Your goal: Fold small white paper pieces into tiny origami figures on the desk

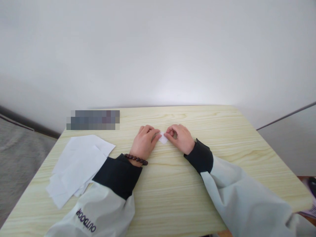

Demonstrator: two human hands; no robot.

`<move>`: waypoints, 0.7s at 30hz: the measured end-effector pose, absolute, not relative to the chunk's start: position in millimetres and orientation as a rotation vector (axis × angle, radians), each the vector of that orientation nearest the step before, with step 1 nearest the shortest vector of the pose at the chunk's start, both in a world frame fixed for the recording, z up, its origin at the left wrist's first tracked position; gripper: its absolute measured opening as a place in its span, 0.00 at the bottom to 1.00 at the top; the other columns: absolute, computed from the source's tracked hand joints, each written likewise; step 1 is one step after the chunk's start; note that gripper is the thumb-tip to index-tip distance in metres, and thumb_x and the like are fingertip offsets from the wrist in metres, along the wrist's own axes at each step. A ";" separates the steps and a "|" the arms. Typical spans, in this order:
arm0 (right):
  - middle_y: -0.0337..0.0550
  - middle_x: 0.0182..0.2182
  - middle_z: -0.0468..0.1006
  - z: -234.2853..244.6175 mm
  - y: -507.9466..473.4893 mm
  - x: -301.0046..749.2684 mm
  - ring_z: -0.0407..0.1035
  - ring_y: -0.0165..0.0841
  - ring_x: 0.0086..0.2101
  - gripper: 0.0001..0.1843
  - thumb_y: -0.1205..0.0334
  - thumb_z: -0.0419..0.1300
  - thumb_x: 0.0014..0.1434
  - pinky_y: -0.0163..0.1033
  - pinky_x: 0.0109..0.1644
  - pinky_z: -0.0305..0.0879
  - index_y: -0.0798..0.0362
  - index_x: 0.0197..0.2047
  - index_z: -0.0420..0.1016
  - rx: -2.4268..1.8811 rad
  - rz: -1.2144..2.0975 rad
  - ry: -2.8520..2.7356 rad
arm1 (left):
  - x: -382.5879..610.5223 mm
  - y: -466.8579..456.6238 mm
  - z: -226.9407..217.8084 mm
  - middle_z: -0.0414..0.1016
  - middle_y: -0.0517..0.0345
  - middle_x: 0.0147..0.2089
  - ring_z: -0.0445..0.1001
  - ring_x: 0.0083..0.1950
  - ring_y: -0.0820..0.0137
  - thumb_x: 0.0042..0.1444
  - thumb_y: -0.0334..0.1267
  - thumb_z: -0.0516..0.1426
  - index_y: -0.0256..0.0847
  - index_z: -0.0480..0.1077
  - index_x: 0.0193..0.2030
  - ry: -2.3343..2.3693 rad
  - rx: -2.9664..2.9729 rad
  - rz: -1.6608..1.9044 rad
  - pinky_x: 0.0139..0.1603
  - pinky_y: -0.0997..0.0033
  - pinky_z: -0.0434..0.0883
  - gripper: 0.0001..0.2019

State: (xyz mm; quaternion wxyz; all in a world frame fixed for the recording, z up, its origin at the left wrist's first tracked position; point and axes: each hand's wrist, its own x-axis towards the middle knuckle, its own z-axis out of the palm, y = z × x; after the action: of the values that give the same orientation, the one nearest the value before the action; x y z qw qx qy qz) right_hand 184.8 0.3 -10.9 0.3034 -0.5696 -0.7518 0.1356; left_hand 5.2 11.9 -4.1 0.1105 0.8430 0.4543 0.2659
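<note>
A small white piece of folded paper (163, 139) sits between my two hands near the middle of the table. My left hand (146, 140), with a dark bead bracelet (136, 159) at the wrist, pinches its left side between thumb and fingers. On the opposite side my right hand (181, 137) grips the paper's right edge, thumb against a curled index finger. The upper part of the paper is partly hidden by the fingertips. Both forearms wear pale sleeves with black cuffs.
Loose white paper sheets (82, 161) lie in an untidy pile left of my left forearm. A blurred-out patch (95, 120) covers something at the table's back left. The light wood-grain table (163, 204) meets a white wall (158, 52) behind.
</note>
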 end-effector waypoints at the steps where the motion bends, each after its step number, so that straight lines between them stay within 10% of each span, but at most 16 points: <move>1: 0.37 0.23 0.72 -11.3 0.1 184.6 0.63 0.31 0.28 0.06 0.59 0.60 0.55 0.38 0.37 0.56 0.53 0.30 0.70 -1.503 0.348 -1.989 | 5.0 11.3 -4.4 0.70 0.52 0.40 0.65 0.43 0.64 0.57 0.40 0.54 0.39 0.73 0.43 1.339 2.497 0.782 0.46 0.63 0.67 0.11; 21: 0.40 0.28 0.73 -8.5 -4.3 187.7 0.65 0.33 0.32 0.07 0.59 0.56 0.57 0.39 0.40 0.55 0.53 0.32 0.70 -1.374 0.333 -2.135 | 7.3 9.8 3.3 0.75 0.59 0.33 0.72 0.38 0.68 0.54 0.38 0.57 0.42 0.69 0.37 1.370 2.087 0.895 0.41 0.68 0.69 0.05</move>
State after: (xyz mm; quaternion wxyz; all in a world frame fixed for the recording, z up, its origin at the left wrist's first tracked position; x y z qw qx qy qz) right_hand 187.7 -4.3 -8.5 0.2866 -0.5140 -0.7988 0.1247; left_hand 7.3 9.8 3.3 0.2424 0.7635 0.5011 0.3274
